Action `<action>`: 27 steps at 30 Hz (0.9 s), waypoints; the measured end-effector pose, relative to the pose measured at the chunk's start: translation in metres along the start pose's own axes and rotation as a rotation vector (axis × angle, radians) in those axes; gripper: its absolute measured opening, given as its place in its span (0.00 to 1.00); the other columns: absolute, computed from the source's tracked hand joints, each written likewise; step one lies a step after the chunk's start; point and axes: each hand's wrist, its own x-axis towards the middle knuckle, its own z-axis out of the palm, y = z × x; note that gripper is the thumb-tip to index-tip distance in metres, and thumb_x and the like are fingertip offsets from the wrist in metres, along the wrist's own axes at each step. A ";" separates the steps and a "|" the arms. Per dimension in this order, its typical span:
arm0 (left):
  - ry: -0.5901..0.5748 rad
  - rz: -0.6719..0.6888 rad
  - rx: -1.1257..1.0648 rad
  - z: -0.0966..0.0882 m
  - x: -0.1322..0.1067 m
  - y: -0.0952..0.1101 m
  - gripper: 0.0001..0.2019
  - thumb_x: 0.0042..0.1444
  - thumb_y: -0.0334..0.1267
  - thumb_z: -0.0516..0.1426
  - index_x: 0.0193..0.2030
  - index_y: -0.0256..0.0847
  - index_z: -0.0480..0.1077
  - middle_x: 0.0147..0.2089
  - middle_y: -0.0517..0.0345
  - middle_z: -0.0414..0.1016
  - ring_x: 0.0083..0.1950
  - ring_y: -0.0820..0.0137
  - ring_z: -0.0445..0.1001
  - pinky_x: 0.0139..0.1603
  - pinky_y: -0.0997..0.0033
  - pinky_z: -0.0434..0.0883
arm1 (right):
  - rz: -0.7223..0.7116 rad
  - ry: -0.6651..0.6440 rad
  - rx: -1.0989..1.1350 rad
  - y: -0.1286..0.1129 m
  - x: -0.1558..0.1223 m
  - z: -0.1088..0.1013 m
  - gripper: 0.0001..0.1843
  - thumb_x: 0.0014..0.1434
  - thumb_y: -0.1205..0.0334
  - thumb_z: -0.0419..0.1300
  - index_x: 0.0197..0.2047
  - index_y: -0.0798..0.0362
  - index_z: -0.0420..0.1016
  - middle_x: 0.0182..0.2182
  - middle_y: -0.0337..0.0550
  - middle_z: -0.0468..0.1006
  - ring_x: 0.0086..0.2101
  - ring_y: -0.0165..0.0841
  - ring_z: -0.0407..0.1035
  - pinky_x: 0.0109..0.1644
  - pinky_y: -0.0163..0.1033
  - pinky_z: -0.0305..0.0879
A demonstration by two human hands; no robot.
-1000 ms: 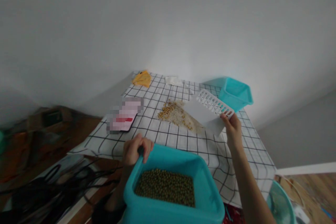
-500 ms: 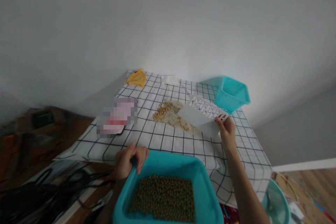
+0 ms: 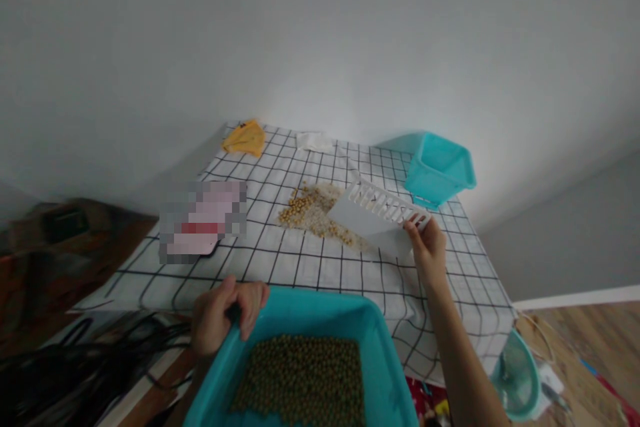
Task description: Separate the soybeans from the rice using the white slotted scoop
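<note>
Mid-frame, right fingers [image 3: 416, 237] pinch the white panel [image 3: 365, 220] — grain [image 3: 318, 212] lies leftward, perhaps touching its edge; left fingers [image 3: 253, 299] clasp the teal bin [image 3: 317, 299].

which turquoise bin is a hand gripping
The near bin holding beans: the left hand grips its rim. No hand touches the far bin or bucket.

Smooth, matt plastic is showing on the white slotted sheet [image 3: 367, 219] in the right hand [image 3: 427, 247], while the turquoise tub [image 3: 320, 310] at the left hand [image 3: 227, 313] is looking like smooth plastic with a soft sheen. Just left of the right hand, the scattered heap [image 3: 320, 213] is looking rough and grainy on the matt, softly wrinkled cloth of the checked tablecloth [image 3: 295, 267], and well beyond the left hand the yellow piece [image 3: 246, 139] is looking like crumpled fabric.
</note>
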 end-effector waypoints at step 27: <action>0.024 -0.019 0.059 -0.002 -0.002 0.000 0.36 0.71 0.54 0.42 0.15 0.49 0.73 0.09 0.56 0.65 0.16 0.65 0.61 0.33 0.52 0.61 | -0.013 -0.043 0.021 -0.002 -0.008 -0.005 0.12 0.63 0.49 0.63 0.35 0.49 0.74 0.27 0.38 0.73 0.31 0.36 0.67 0.36 0.41 0.61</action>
